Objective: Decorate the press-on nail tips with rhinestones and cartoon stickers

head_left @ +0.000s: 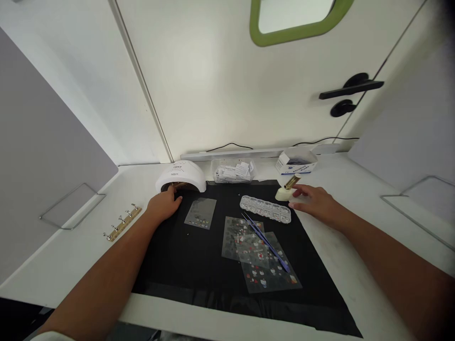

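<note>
Two surfaces: a white table [355,189] under a black mat [185,255], set against a white door [231,85]. The left hand [165,203], loosely open, touches the nail lamp [183,175]. The right hand [313,201], fingers spread, touches the cream stand [284,193].

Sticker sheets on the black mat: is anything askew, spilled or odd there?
Slightly. Two larger sticker sheets overlap at a slant in the middle of the black mat, with blue tweezers lying diagonally across both. A smaller sheet lies apart, near the left hand. Nothing looks spilled or damaged.
</note>
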Demonstrator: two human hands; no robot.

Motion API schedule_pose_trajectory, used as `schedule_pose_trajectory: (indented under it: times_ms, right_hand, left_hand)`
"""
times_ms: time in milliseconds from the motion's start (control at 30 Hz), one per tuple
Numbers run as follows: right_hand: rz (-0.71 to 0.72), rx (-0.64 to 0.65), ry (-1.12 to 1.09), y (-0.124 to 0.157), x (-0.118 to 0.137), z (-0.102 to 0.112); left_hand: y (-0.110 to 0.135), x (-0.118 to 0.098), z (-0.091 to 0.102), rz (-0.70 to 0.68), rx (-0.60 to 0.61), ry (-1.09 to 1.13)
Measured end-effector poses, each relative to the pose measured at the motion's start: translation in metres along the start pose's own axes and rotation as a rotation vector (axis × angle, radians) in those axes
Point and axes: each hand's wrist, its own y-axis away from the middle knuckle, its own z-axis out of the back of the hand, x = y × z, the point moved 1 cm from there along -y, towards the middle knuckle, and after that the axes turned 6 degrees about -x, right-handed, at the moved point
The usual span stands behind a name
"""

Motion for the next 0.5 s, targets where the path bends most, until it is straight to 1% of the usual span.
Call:
schedule_pose_trajectory:
  times_ms: [233, 500]
  right_hand:
    - [0.016, -0.01, 0.001, -0.002, -0.004, -0.0026]
    - [0.029, -0.02, 0.004, -0.0027, -0.0058, -0.0038]
  left_hand:
    - [-0.0002, 0.0003, -0.0005, -0.012, -0.02, 0.032]
    - [-0.0013, -0.0018, 0.0003, -0.034, -0.016, 0.032]
